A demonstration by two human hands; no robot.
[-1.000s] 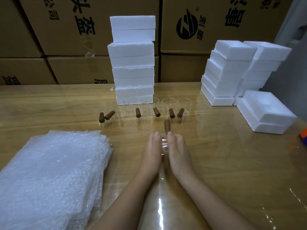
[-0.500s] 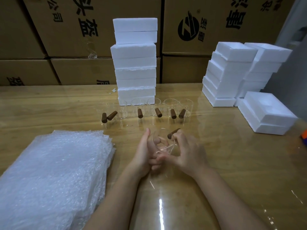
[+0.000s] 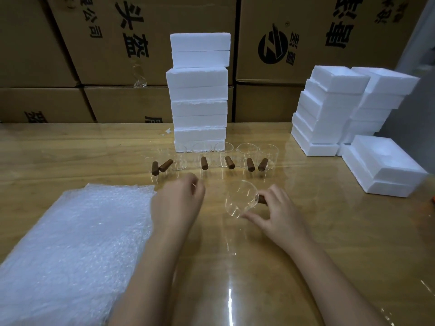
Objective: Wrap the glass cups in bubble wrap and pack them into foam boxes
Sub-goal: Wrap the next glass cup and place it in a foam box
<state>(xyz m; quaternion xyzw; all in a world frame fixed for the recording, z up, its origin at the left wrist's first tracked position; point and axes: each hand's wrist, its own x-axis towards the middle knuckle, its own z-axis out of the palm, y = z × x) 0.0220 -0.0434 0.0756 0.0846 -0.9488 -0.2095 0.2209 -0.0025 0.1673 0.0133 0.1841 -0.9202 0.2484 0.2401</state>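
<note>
At the desk (image 3: 341,231), our right hand (image 3: 277,212) is holding one glass cup (image 3: 240,198) tilted, grip closed at its brown handle (image 3: 262,200), ready for wrapping; our left hand (image 3: 179,201) is hovering loosely curled, seemingly empty, beside the bubble wrap (image 3: 77,243), likely for a sheet.

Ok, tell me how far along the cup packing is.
Done: nothing visibly wrapped; what the closed foam boxes hold is hidden. In hand: right hand grips one bare glass cup, left hand near the bubble wrap. Left: six unwrapped cups in the row, open foam trays waiting.
</note>
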